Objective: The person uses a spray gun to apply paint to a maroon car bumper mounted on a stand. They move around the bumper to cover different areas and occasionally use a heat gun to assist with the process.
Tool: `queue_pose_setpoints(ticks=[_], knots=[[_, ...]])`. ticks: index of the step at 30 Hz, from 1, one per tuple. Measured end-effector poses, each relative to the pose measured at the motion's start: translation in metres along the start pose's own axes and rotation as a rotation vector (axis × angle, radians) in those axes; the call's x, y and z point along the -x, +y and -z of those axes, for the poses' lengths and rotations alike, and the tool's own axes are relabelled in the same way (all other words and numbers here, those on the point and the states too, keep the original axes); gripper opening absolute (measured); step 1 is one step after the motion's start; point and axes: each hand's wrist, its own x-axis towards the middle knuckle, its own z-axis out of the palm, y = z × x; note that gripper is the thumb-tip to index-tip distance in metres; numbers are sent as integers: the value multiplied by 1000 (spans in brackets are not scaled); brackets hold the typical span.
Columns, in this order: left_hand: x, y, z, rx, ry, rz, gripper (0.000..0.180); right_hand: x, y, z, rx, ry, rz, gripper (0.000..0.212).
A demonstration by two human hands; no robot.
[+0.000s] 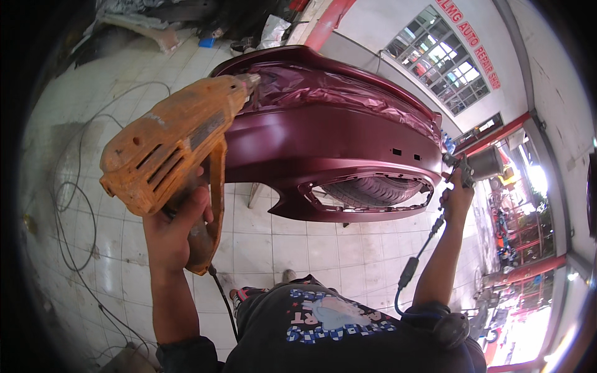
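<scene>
Item: dark maroon bumper cover (311, 133), raised above the tiled floor (289, 252) in front of the person; most of what carries it is hidden. A crinkled, glossy sheet (336, 99) lies along its long recess near the far edge. Through the oval opening by its near edge shows a black tire (373, 191).

Item: orange power tool (171, 146), worn and smudged, tilted, its metal nozzle in front of the cover's left end; whether they touch I cannot tell. The left hand (186, 217) is clamped on its handle. A black cord (222, 295) hangs from the base.

Item: spray gun (460, 166), by the cover's right end, the right hand (457, 199) wrapped around its grip. Attached container: one grey cup (485, 163), contents hidden from view. A hose (408, 271) runs down from the grip. The two hands are well apart.

Item: white bag (273, 31), at the far edge of the floor, contents unclear.

Item: thin dark cable (96, 231), looped on the floor's left side.
</scene>
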Motion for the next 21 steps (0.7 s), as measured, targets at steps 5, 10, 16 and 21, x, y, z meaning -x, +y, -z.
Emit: queue_pose_setpoints(ticks=[5, 10, 16, 21], knots=[[-3, -3, -40, -111, -8, -53, 40, 5, 54, 71, 9, 27, -46, 33], [2, -19, -84, -121, 89, -100, 39, -16, 137, 146, 78, 91, -131, 30], [15, -32, -115, -170, -17, -136, 37, -29, 224, 220, 110, 231, -231, 27], [23, -38, -160, -202, -34, -107, 32, -26, 254, 264, 115, 342, -400, 29]])
